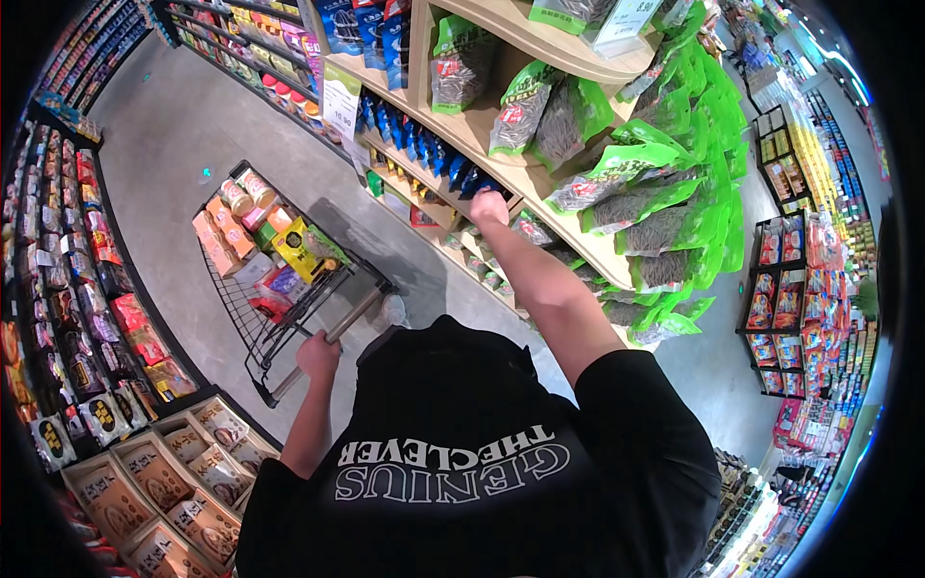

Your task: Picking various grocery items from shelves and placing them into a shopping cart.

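My left hand is closed around the handle of a black wire shopping cart. Several goods lie in the cart, among them lidded jars, peach-coloured packs and a yellow bag. With the arm stretched forward, my right hand is at a lower shelf of a wooden display, by a row of blue packets. Its fingertips are hidden by the back of the hand, so whether it grips a packet cannot be told.
Green-and-clear bags of dark sticks fill the display's upper shelf, some jutting past its rounded edge. Price signs stand at the shelves. Packed shelving borders the grey aisle floor on the left. Wooden bins hold brown packs nearby.
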The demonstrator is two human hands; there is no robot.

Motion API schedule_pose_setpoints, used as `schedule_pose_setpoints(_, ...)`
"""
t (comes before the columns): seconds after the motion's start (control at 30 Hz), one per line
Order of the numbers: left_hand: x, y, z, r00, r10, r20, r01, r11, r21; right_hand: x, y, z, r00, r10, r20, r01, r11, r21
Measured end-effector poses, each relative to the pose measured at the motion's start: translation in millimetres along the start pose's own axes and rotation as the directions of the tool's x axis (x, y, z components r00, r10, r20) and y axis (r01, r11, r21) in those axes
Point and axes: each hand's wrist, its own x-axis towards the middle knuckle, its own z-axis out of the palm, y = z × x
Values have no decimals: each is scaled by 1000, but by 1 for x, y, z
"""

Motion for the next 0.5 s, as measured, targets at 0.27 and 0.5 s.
schedule_pose_setpoints(0.27, 3, -7, 8, 999, 27, -46, -27, 1000, 3, -46, -14, -36, 988, -89, 128, 123, 949, -291)
schedule_pose_setpoints(0.5, 6, -11, 9, 993, 75, -89, -77, 997, -20, -73, 16, -29, 900, -424, 103, 426, 805, -413)
